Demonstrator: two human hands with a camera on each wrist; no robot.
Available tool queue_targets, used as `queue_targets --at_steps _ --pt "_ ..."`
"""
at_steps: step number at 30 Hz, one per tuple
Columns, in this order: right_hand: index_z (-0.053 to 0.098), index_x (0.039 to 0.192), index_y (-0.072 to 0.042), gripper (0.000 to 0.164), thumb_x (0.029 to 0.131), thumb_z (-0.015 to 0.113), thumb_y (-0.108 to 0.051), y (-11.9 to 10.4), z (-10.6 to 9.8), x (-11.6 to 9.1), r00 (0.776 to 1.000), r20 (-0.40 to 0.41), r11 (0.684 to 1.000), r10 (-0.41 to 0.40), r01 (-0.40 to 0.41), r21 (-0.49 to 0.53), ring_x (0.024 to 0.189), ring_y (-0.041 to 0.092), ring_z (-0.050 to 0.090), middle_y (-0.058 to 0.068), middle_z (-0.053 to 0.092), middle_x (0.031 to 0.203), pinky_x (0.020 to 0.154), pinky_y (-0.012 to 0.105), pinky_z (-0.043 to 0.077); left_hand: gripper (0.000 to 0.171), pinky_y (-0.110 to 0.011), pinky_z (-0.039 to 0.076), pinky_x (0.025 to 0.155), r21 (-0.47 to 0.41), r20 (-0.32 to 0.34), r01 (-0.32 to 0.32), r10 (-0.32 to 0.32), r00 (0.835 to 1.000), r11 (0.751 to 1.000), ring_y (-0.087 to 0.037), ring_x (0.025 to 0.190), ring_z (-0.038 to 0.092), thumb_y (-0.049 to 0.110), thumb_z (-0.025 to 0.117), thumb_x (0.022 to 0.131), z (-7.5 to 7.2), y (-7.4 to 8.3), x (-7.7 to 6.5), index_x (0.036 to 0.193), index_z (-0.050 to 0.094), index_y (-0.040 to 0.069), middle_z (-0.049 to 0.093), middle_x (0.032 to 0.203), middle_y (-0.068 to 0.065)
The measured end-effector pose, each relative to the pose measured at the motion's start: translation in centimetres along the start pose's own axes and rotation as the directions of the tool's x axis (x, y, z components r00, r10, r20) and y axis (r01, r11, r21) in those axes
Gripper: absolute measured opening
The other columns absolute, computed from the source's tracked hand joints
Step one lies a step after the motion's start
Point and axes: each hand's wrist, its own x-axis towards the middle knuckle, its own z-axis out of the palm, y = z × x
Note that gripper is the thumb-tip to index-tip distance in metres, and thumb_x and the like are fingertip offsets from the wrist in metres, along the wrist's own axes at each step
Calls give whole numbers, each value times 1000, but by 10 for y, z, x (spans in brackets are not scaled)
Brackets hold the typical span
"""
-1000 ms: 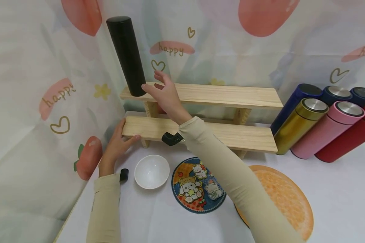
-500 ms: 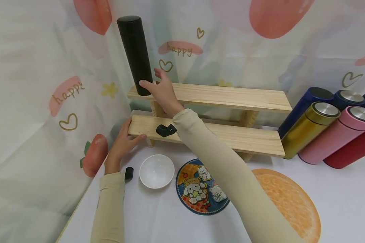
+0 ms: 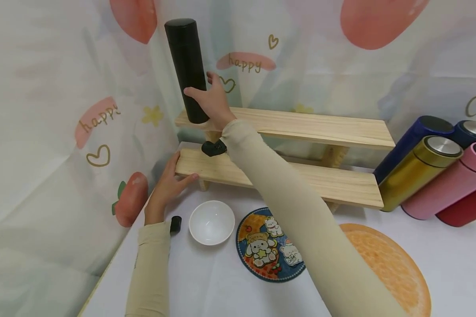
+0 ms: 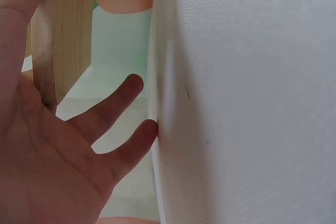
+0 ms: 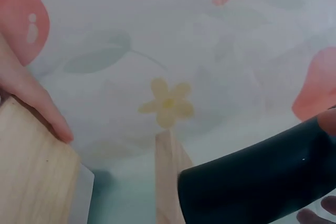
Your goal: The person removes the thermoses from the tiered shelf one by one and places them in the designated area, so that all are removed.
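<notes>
A tall black thermos bottle (image 3: 188,66) stands at the left end of the upper plank of a two-tier wooden shelf (image 3: 301,125). My right hand (image 3: 214,99) is at its lower half, thumb across the front and the other fingers on its right side. In the right wrist view the thumb overlaps the bottle (image 5: 252,177), and fingertips show beneath it; firm contact is unclear. My left hand (image 3: 168,185) holds the left end of the lower plank, thumb along its front edge. The left wrist view shows two fingers (image 4: 115,103) stretched out past the plank end (image 4: 68,35).
Several thermos bottles stand right of the shelf, including a gold one (image 3: 420,171) and a pink one (image 3: 452,187). In front are a white bowl (image 3: 212,222), a round cartoon mat (image 3: 262,273) and an orange round mat (image 3: 388,259). A patterned cloth (image 3: 309,53) hangs behind.
My right hand has moved up along the black bottle, and its thumb now lies further across the front. My left hand stays on the plank. The whole view has shifted leftward.
</notes>
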Motion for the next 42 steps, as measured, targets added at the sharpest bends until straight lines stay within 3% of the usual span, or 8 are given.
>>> queue_targets --at_steps 5,12,19,32,42 --pt "38 165 -15 81 97 79 -29 -6 1 8 999 -19 1000 28 -28 -9 136 18 51 0 44 161 110 30 44 108 -59 18 128 10 2 -6 6 1000 1000 -36 162 17 51 78 97 2 3 -1 174 10 18 13 178 -14" --pt "48 155 -12 71 94 81 -28 -4 7 11 997 -66 997 -35 31 -70 119 18 60 4 60 141 98 28 50 108 -58 18 128 4 11 -2 2 1000 1000 -34 162 16 52 77 97 2 5 -1 174 10 20 12 178 -12" --pt "48 157 -12 74 94 82 -29 -4 7 6 994 -90 991 -63 52 -120 118 19 60 4 60 141 98 28 50 105 -55 17 128 -24 5 -56 56 998 998 -35 161 17 43 78 98 -1 3 1 174 12 13 15 177 -16" --pt "53 154 -12 73 91 84 -31 -6 0 -9 993 -68 990 -97 89 -108 115 18 61 2 63 137 96 29 52 107 -58 18 128 5 27 -27 27 999 1000 -35 161 16 51 76 98 2 4 2 174 9 17 12 178 -13" --pt "50 158 -12 77 91 84 -32 -15 -7 -33 992 -23 989 -124 122 -87 121 17 59 1 59 142 101 32 53 110 -57 17 128 6 29 -22 22 999 1000 -38 161 16 52 75 98 -5 -3 7 174 8 11 12 177 -19"
